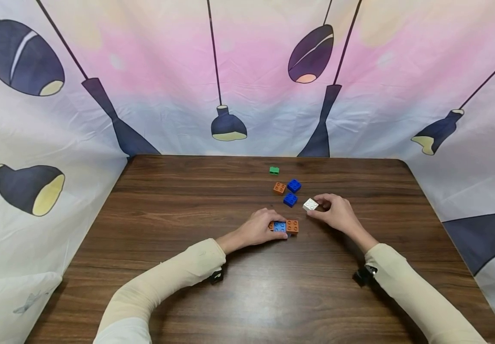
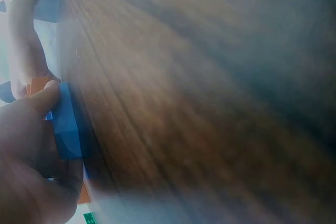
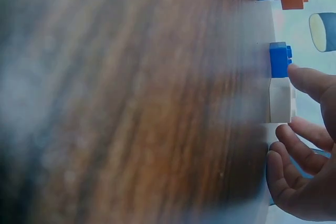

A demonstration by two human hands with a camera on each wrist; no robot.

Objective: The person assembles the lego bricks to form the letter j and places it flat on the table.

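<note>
My left hand (image 1: 259,227) grips a small built stack, thumb at the near side and fingers at the far side. Its top shows a light blue toy building brick (image 1: 279,226) between two orange bricks, the right orange brick (image 1: 292,226) being in plain sight. A blue brick (image 2: 67,121) forms the lower layer; the palm covers part of the stack. To the right, my right hand (image 1: 336,212) pinches a white brick (image 1: 310,204) between thumb and forefinger. The white brick (image 3: 280,100) stands on the table in the right wrist view, the other fingers curled beside it.
Beyond the hands lie two dark blue bricks, the nearer blue brick (image 1: 290,199) close to the white one. An orange brick (image 1: 279,188) and a green brick (image 1: 274,170) sit farther back. The wooden table (image 1: 178,191) ends at a printed cloth (image 1: 178,119).
</note>
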